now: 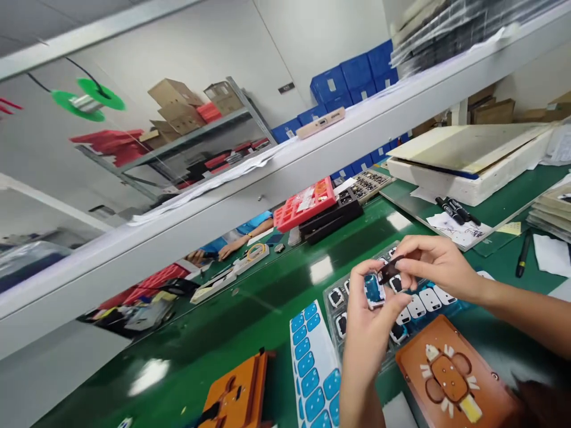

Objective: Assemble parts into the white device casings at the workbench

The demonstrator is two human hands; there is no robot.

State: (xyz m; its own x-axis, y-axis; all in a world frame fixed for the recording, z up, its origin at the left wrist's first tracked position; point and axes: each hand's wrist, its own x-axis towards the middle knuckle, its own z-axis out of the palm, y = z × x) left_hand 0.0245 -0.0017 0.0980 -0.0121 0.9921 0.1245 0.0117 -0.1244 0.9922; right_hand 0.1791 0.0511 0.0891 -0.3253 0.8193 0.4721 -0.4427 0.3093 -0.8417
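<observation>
My left hand (pixel 366 336) is closed around a small white-framed piece with a blue face (pixel 373 289). A thin dark flat piece (pixel 389 271) is pinched in the fingers of my right hand (pixel 439 267), right at the edge of the white-framed piece. Below both hands lies a clear plastic tray (pixel 330 309) with several small white-and-black parts in its pockets, partly hidden by my hands. Beside it, on the left, is a white sheet of blue rounded stickers (pixel 307 362). A brown case with an animal figure (pixel 450 374) lies nearest my right forearm.
An orange case (pixel 236 392) stands on the green table (pixel 187 351) at the front. Red trays (pixel 306 205) and black markers (pixel 455 211) lie farther back. A white shelf beam (pixel 223 196) crosses above the table. Beyond it, a co-worker's hands (pixel 229 248) show.
</observation>
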